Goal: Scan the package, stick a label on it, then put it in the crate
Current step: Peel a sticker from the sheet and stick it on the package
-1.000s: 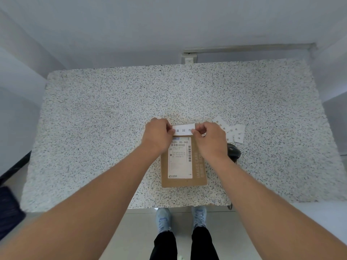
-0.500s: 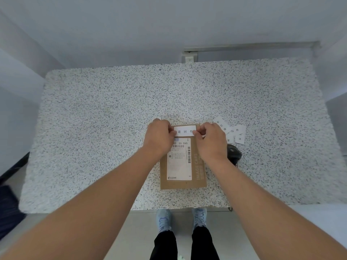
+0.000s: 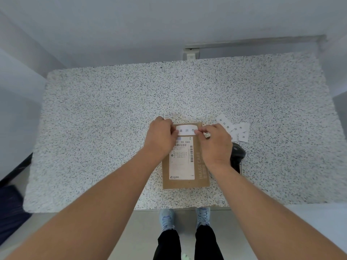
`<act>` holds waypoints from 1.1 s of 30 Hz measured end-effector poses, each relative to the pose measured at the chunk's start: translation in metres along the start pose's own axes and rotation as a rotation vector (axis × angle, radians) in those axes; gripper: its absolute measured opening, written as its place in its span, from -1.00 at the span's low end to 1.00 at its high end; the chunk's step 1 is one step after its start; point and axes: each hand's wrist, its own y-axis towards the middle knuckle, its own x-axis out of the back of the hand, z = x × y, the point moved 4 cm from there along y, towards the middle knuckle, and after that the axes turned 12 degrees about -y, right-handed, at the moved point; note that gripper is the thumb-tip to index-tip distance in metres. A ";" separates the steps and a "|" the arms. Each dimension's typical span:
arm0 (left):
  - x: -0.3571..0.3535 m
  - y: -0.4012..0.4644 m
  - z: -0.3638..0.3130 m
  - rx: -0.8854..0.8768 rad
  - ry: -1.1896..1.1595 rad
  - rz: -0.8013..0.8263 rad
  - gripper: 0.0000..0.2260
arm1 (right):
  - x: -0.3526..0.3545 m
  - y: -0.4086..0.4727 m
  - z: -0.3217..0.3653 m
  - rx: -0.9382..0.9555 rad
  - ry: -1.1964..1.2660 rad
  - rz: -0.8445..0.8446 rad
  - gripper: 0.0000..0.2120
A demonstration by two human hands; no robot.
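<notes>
A flat brown cardboard package (image 3: 201,173) lies near the front edge of the speckled table (image 3: 112,113), with a white shipping slip on its top face. A small white label (image 3: 186,129) with black characters lies across the package's far end. My left hand (image 3: 161,137) pinches the label's left end and my right hand (image 3: 216,143) pinches its right end, both resting over the package. The crate is not in view.
Several loose white labels (image 3: 235,129) lie just right of my right hand. A black handheld scanner (image 3: 237,154) sits behind my right wrist, partly hidden. A wall socket (image 3: 191,54) is at the table's far edge. A dark blue object (image 3: 9,209) stands on the floor at left.
Both hands have kept hold of the label and lowered it slightly toward the package's far end. The package has not moved.
</notes>
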 end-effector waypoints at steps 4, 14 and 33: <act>0.000 0.003 0.004 0.081 -0.050 -0.011 -0.79 | 0.001 0.000 -0.004 -0.103 0.116 -0.029 -0.76; -0.004 -0.012 0.016 0.139 -0.224 -0.273 -0.50 | -0.015 0.000 -0.002 -0.091 0.214 0.064 -0.45; -0.030 -0.007 0.025 0.309 -0.489 -0.248 -0.54 | -0.029 0.010 -0.002 -0.137 0.285 0.084 -0.88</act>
